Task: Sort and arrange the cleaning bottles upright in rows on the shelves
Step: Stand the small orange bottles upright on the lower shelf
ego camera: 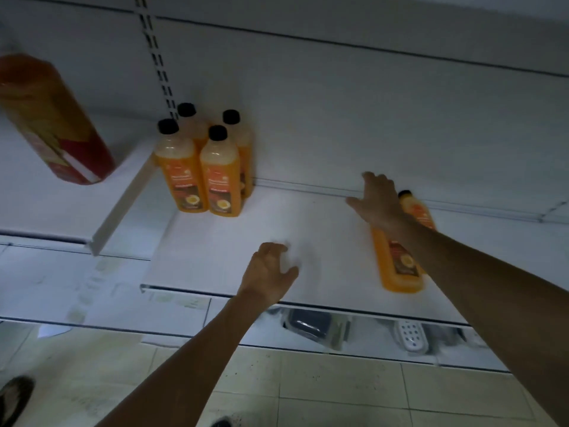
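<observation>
Fallen orange bottle (400, 266), lying on its side at the right of the shelf (323, 257), well apart from four upright bottles (200, 171) grouped at the back left. The right grip (377, 200) is extended above its shoulder, fingers spread, nothing held; the left grip (271, 271) is loosely curled and empty over mid-shelf. The full, smooth plastic body is judged rigid, fairly heavy and slippery, and best taken around the middle. The shoulder is hidden by the wrist; label print cannot be read.

Four orange black-capped bottles (220, 167) upright in a block on the shelf (246, 238), fifth bottle (400, 266) lying flat at right
</observation>
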Available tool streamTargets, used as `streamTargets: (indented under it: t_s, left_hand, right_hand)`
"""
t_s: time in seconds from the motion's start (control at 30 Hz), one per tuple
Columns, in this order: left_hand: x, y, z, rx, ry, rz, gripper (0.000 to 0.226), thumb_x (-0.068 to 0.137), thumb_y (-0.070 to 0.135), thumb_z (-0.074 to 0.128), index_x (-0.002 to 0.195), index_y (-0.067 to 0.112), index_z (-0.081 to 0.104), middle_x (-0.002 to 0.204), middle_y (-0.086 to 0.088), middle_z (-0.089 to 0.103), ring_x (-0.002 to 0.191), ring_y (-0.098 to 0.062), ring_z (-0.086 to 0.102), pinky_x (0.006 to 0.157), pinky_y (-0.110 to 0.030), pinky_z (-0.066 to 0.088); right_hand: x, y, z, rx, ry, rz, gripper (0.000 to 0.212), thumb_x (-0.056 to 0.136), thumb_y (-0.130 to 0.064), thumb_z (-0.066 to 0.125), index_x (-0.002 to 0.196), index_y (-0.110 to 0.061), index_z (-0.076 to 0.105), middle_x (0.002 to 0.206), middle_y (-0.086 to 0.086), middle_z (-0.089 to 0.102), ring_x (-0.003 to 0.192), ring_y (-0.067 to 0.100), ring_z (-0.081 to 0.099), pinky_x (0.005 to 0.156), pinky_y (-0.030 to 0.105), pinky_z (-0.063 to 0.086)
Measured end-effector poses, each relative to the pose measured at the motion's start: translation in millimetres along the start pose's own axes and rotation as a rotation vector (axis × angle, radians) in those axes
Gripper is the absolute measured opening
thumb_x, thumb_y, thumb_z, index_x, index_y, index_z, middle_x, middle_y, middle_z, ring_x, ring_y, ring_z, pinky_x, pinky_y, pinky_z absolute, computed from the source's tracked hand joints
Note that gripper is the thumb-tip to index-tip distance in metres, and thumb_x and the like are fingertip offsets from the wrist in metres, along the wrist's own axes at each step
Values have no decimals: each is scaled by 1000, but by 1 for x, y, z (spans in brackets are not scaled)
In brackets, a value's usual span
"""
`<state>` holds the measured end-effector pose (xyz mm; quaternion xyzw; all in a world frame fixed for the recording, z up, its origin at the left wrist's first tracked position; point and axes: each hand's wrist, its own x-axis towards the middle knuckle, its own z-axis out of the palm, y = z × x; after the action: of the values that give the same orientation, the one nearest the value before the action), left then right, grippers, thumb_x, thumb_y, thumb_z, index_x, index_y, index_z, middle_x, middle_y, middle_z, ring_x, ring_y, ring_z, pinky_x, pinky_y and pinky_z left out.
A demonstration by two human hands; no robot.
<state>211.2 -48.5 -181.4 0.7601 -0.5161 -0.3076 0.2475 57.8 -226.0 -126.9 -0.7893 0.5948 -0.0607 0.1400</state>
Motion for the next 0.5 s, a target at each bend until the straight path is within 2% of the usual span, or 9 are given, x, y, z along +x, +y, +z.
streamTargets:
  t_s: [0.1, 0.23, 0.37, 0.43, 0.5]
  left_hand:
    - [0, 34, 36, -129, -111, -23, 49, 88, 28, 61, 133, 14, 47, 137, -4, 47, 123, -18, 47, 102, -22, 35]
    - [0, 68, 80, -161, -175, -41, 51, 89, 34, 59, 134, 15, 45, 137, -3, 49, 123, -19, 48, 103, -27, 38]
    - [0, 92, 111, -168, -200, -91, 68, 84, 50, 59, 138, 15, 36, 132, -5, 51, 120, -23, 49, 102, -38, 41]
    - [1, 95, 118, -135, -177, -123, 79, 72, 62, 60, 131, 16, 37, 124, -5, 53, 115, -25, 53, 97, -38, 45]
    - [4, 92, 117, -51, -183, -154, 86, 64, 61, 68, 130, 16, 35, 125, -8, 47, 117, -25, 48, 97, -37, 44]
  right_hand:
    - [-17, 66, 7, -45, -180, 195, 61, 90, -37, 55, 136, -2, 36, 135, 25, 42, 122, 41, 44, 95, 42, 41]
    - [-26, 91, 15, -142, -212, 135, 65, 90, -49, 52, 136, -5, 37, 133, 21, 47, 123, 38, 45, 98, 43, 42]
    - [-29, 88, 14, -19, -286, 140, 92, 81, -61, 58, 147, -9, 20, 140, 16, 44, 124, 35, 46, 97, 42, 44]
    - [-39, 83, 17, 124, -390, 177, 104, 76, -65, 62, 150, -12, 11, 143, 14, 41, 123, 32, 48, 84, 33, 49]
    - [-49, 75, 27, 260, -477, 198, 107, 75, -64, 64, 151, -18, 5, 143, 14, 40, 119, 32, 52, 61, 26, 49]
